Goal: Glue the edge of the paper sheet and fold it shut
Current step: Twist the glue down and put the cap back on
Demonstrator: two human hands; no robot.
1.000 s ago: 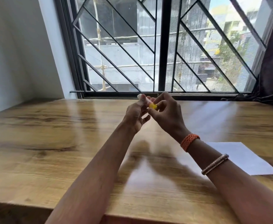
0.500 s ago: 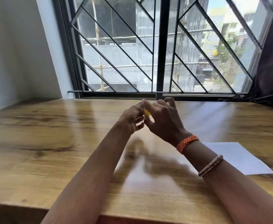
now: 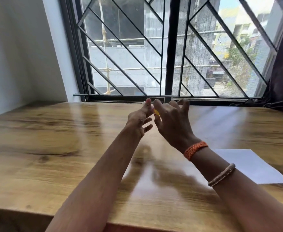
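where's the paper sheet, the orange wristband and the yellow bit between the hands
paper sheet (image 3: pixel 253 166), head view, middle of the sheet
orange wristband (image 3: pixel 195 149), head view, middle of the braid
yellow bit (image 3: pixel 156 112), head view, its visible face

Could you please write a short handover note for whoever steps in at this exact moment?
Left hand: grips a small glue stick, raised above the table; only its yellow part and a pale end show.
Right hand: thumb and forefinger pinch the stick's yellow part, other fingers spread; whether the cap is off cannot be told.
Paper sheet: flat on the table at the right, beside the right forearm, untouched.
Done: stick is in hand.
Left: get the stick ready, glue the sheet's edge, fold it shut.
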